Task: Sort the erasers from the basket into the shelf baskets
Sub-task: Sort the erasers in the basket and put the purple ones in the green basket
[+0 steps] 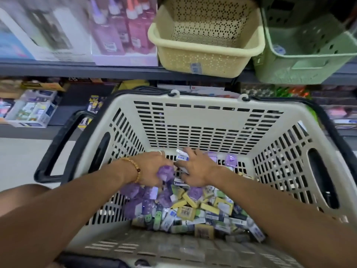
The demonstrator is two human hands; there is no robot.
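- Cream shopping basket (pixel 193 113) w/ black handles is sitting near the viewer, slotted walls; both arms are reaching down into it.
- Pile of small wrapped erasers (pixel 195 209) is lying across the basket floor: purple ones at left, yellow, green & white ones at centre and right.
- Left hand (pixel 152 169), w/ a beaded bracelet and a ring, is curling its grip round a clump of purple erasers (pixel 165 174).
- Right hand (pixel 197 169), just beside the left, is pressing into the pile w/ fingers spread; a white eraser (pixel 182 156) is showing at its fingertips, can't tell if it's gripped.
- On the shelf beyond, a cream shelf basket (pixel 204 60) is sitting at centre, a green shelf basket (pixel 305 66) to its right.
- Blurred purple & pink glue bottles (pixel 117 28) are standing far left.
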